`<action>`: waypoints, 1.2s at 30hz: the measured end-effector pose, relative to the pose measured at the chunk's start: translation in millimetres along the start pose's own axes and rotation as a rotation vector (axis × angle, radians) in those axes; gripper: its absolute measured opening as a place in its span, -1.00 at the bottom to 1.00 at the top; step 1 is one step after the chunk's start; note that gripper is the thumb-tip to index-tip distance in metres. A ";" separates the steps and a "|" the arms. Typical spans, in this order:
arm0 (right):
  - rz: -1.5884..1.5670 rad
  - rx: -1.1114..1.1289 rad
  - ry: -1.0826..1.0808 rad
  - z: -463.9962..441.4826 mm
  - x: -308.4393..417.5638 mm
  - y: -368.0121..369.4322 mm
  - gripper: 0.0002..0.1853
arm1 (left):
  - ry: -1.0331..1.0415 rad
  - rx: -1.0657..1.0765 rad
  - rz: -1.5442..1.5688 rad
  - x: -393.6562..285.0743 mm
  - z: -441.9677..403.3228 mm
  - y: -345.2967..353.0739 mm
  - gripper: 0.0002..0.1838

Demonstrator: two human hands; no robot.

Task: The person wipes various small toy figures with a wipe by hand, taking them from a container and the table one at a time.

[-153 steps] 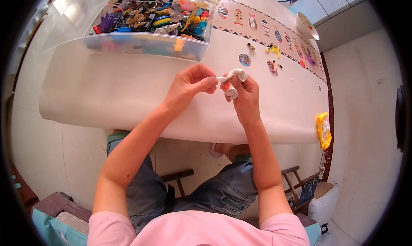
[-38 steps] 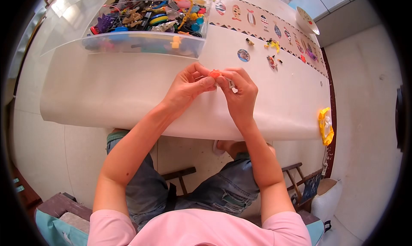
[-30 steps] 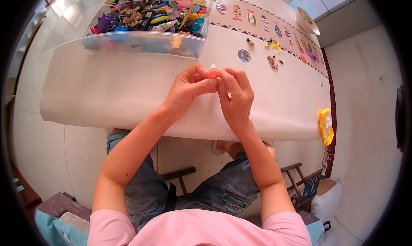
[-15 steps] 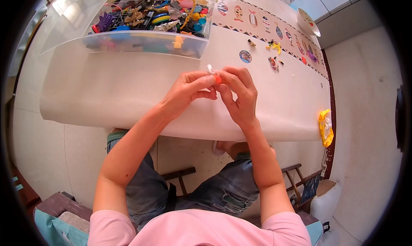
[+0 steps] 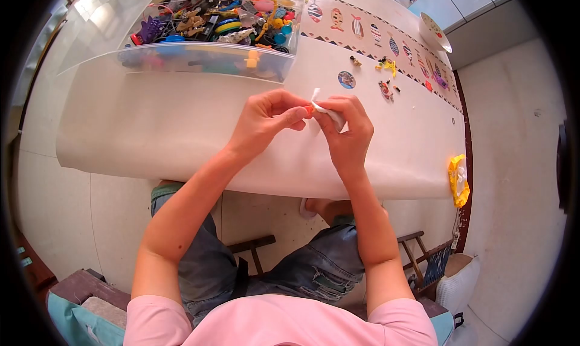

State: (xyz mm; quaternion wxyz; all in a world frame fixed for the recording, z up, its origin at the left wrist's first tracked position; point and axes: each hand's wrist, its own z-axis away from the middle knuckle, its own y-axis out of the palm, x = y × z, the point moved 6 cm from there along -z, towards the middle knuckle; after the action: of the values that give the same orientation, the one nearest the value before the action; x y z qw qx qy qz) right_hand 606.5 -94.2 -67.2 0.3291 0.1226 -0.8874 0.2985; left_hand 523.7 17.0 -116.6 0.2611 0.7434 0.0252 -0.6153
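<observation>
Above the front part of the table, my left hand [image 5: 270,118] pinches a small orange-red piece [image 5: 309,110] between thumb and fingertips. Its exact kind is hidden by the fingers. My right hand [image 5: 349,124] is closed on a white wipe [image 5: 334,116], which bunches under the fingers and sticks up at the top. The wipe touches the small piece where the two hands meet. Just beyond them lies a round picture disc [image 5: 347,80] on the white table cover [image 5: 181,128].
A clear plastic bin [image 5: 199,68] full of small toys stands at the back left. Several small toys, including a yellow one [image 5: 389,66], lie right of the disc beside a fish-patterned strip [image 5: 356,27]. A bowl [image 5: 436,32] and a yellow wipes packet [image 5: 458,180] are along the right edge.
My right hand has shifted slightly right and turned, so more of the white wipe shows. The orange-red piece stays in my left fingertips, with the wipe against it.
</observation>
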 end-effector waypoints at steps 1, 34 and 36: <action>0.080 0.001 -0.083 -1.5 3.9 1.5 -0.80 | 0.004 -0.011 0.005 0.2 0.4 -0.5 -0.83; -0.044 0.193 -0.214 -7.1 7.5 -9.2 -0.74 | -0.024 0.089 0.070 -0.3 1.9 5.9 -0.82; -0.039 0.193 -0.181 -7.4 5.9 -9.9 -0.74 | -0.020 0.083 0.047 0.3 1.5 5.0 -0.82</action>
State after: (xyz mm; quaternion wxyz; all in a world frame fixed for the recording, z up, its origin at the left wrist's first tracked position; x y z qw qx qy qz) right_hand 609.9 -97.6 -54.4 0.2401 0.1973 -0.8780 0.3640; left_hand 524.2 12.0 -115.2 0.2447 0.7479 -0.0206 -0.6167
